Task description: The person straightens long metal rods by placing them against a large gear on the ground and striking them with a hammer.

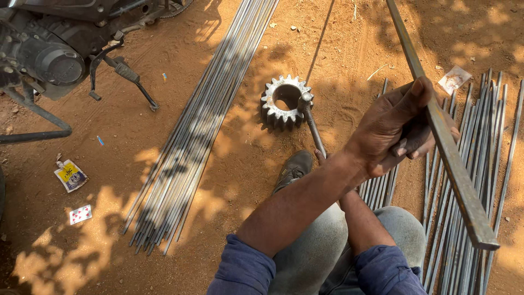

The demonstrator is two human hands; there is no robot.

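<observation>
My left hand (387, 123) is closed around a long flat steel bar (458, 180), thumb pressed on its top face. The bar runs from the top of the view down to the lower right. My left forearm crosses over my knee. Most of my right hand (319, 157) is hidden under that forearm. Only a fingertip shows, at the near end of a metal tool handle (314, 128), so its grip cannot be made out. The tool's head rests in the bore of a toothed steel gear (285, 101) lying on the dirt.
A bundle of thin steel rods (202, 125) lies diagonally on the dirt at left, and more rods (480, 142) lie at right under the bar. My shoe (293, 169) is below the gear. A motorcycle (49, 49) stands at upper left, with a playing card (80, 214) and a small packet (70, 176) nearby.
</observation>
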